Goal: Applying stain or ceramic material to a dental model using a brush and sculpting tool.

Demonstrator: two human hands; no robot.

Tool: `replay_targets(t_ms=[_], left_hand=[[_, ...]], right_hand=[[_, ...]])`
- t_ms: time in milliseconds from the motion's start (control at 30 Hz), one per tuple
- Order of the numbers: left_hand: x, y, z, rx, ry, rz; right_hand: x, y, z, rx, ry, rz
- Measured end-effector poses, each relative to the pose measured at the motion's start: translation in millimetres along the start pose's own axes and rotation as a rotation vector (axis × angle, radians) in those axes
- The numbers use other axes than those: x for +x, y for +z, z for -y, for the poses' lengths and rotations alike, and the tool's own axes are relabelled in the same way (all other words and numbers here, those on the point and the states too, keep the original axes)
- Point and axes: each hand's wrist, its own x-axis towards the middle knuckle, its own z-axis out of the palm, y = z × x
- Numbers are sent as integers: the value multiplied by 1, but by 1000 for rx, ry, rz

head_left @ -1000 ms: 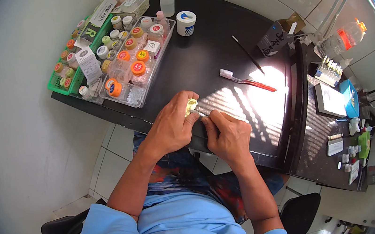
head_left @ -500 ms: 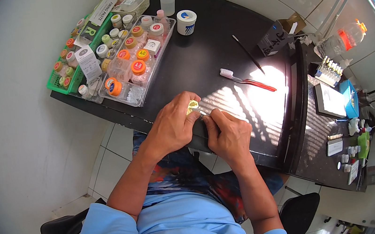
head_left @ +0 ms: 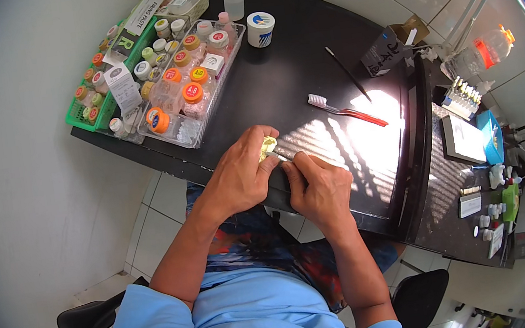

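Over the front edge of the black table, my left hand point(head_left: 237, 179) is closed round a small pale yellow piece point(head_left: 266, 148) that looks like a dental plaster model. The fingers hide much of it. Close beside it, my right hand point(head_left: 323, 190) pinches a thin, light-coloured tool point(head_left: 282, 157). Only a short length shows between the two hands, and its kind cannot be made out. Its tip lies close to the yellow piece and my left thumb; whether it touches the piece is unclear.
A toothbrush point(head_left: 348, 111) and a thin dark brush point(head_left: 348, 74) lie beyond my right hand. A clear basket point(head_left: 219, 80) of jars, a green basket point(head_left: 86, 121), a white tub point(head_left: 261, 30) and a squeeze bottle point(head_left: 234, 0) stand farther off. A raised dark ledge point(head_left: 409, 171) borders the right.
The yellow piece has turned slightly in my left hand, and my left fingertips have shifted a little. My right hand has hardly moved.
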Motion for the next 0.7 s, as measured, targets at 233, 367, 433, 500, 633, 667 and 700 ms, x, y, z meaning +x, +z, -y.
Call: replay_targets(t_ms=[233, 367, 433, 500, 633, 667, 700], left_hand=[[0, 0, -2, 2, -21, -3], [0, 1, -3, 1, -15, -9], [0, 1, -3, 3, -17, -8], [0, 1, -3, 10, -21, -8], [0, 2, -3, 20, -18, -15], [0, 2, -3, 20, -17, -15], [0, 2, -3, 23, -20, -17]], right_hand=[[1, -3, 4, -9, 31, 26], [1, -5, 6, -5, 57, 51], [1, -5, 6, 0, 60, 48], [1, -4, 6, 7, 64, 45], [1, -5, 6, 3, 66, 46], [1, -4, 6, -1, 64, 43], [1, -4, 6, -1, 64, 43]])
